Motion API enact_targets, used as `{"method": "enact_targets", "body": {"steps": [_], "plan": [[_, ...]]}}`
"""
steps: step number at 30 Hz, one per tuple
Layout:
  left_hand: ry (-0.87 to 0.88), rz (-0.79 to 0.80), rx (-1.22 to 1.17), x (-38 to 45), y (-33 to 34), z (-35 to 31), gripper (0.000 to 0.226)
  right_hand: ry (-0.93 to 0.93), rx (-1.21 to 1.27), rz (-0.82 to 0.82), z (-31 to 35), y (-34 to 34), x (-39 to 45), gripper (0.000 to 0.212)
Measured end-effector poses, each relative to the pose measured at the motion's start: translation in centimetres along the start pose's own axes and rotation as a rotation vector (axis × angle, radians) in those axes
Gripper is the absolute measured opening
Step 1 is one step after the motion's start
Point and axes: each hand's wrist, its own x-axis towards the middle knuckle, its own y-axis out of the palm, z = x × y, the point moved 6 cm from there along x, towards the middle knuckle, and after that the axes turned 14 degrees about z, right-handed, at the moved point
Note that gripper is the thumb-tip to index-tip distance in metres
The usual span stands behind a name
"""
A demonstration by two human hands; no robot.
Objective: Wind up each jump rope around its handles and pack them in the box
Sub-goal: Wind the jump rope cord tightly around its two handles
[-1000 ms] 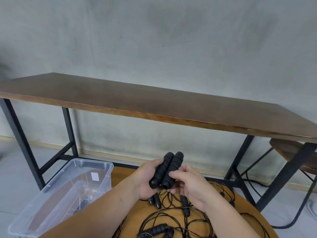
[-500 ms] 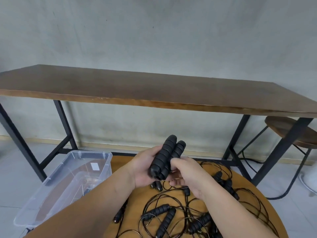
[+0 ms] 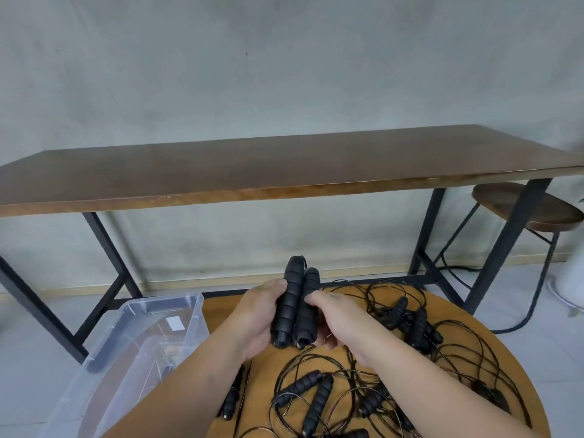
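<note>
Paired handles held above round table.
Left hand (image 3: 257,314) and right hand (image 3: 335,320) grip two black ribbed foam handles (image 3: 295,303), side by side, upright; clear box (image 3: 158,324) left of the round table (image 3: 493,371).

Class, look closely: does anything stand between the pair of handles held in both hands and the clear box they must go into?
Nothing visible does. The handles sit gripped by left hand and right hand; the box lies open-topped, lidless, just left.
</note>
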Motion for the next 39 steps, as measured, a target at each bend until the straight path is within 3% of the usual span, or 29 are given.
{"method": "enact_targets", "body": {"steps": [8, 13, 15, 18, 21, 23, 27, 32, 39], "plan": [[-0.197, 0.209, -0.328, -1.5, 1.4, 2.5, 0.054, -0.054, -0.159, -0.058, -1.9, 0.1, 0.0, 0.040], [-0.310, 0.317, -0.416, -3.0, 3.0, 3.2, 0.061, 0.006, -0.623, -0.155, -1.7, 0.4, -1.0, 0.056], [-0.330, 0.291, -0.412, -3.2, 3.3, 3.7, 0.062, 0.049, -0.823, -0.209, -1.6, 0.5, -1.8, 0.061], [-0.349, 0.203, -0.342, -3.4, 3.1, 4.4, 0.063, -0.002, -1.046, -0.181, -0.6, 0.7, -2.9, 0.051], [-0.368, 0.219, -0.276, -4.2, 3.1, 4.0, 0.063, -0.101, -0.698, -0.396, 0.0, -3.4, -2.8, 0.060], [-0.363, 0.233, -0.208, -4.8, 2.9, 3.3, 0.066, -0.189, -0.443, -0.494, -0.3, -6.8, -1.5, 0.047], [-0.349, 0.336, -0.112, -6.0, 3.3, 1.6, 0.075, -0.315, 0.066, -0.225, 0.0, -7.6, 2.4, 0.044], [-0.237, 0.348, -0.140, -6.5, 3.7, -1.7, 0.069, -0.242, 0.458, 0.027, -0.7, -2.1, 4.7, 0.048], [-0.072, 0.058, -0.062, -6.2, -0.4, -3.6, 0.059, -0.131, 0.526, 0.209, -0.7, 2.6, 3.4, 0.040]]}}
